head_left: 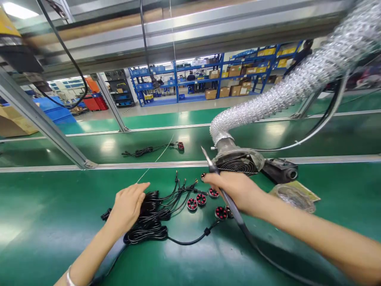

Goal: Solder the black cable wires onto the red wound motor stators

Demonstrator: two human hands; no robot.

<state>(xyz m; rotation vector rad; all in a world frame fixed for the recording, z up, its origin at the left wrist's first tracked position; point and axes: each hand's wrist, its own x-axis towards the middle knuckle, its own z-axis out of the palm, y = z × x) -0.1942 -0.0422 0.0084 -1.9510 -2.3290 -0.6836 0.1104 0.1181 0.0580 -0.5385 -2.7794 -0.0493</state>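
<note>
In the head view my right hand (235,188) is closed around a soldering iron (229,202), its metal tip pointing up and away. My left hand (126,206) lies at the left side of a heap of bundled black cables (149,232), fingers stretched out together; whether it touches them I cannot tell. Stripped wire ends fan out from the heap towards the middle. Several small round parts with red and black segments sit between my hands, among them one round part (221,213) joined to a cable. My right hand partly hides others.
A fume extractor hood (238,163) with a silver flexible duct (285,95) stands behind my right hand. Right of it are a black iron stand (279,170) and a clear plastic dish (294,197). Another cable (144,151) lies beyond the metal rail (154,165). An aluminium post rises at left.
</note>
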